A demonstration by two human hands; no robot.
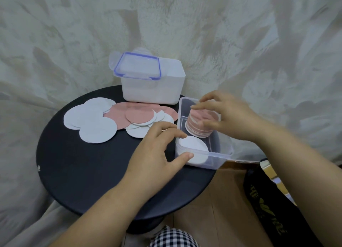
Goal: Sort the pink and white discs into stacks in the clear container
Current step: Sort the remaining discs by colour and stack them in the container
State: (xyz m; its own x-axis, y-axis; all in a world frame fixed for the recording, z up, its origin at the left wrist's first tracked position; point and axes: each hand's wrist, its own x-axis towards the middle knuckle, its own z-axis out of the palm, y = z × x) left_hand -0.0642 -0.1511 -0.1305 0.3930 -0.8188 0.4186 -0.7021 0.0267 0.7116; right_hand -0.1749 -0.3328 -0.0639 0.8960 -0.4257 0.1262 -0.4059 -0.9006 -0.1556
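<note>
A clear container (pixel 220 158) stands at the right edge of the round black table (pixel 88 172). Inside it, a pink stack (pixel 196 126) fills the far half and a white disc (pixel 196 150) lies in the near half. My left hand (pixel 157 154) pinches the white disc at the container's near left corner, thumb on its front edge. My right hand (pixel 225 113) hovers over the pink stack, fingers curved around its top. Loose white discs (pixel 92 121) and pink discs (pixel 137 115) lie spread across the table.
A white tub (pixel 162 87) with a blue-rimmed lid (pixel 137 65) leaning on it stands at the table's back. A pale curtain hangs behind. A black bag (pixel 273 200) lies on the wooden floor at the right. The container overhangs the table's right edge.
</note>
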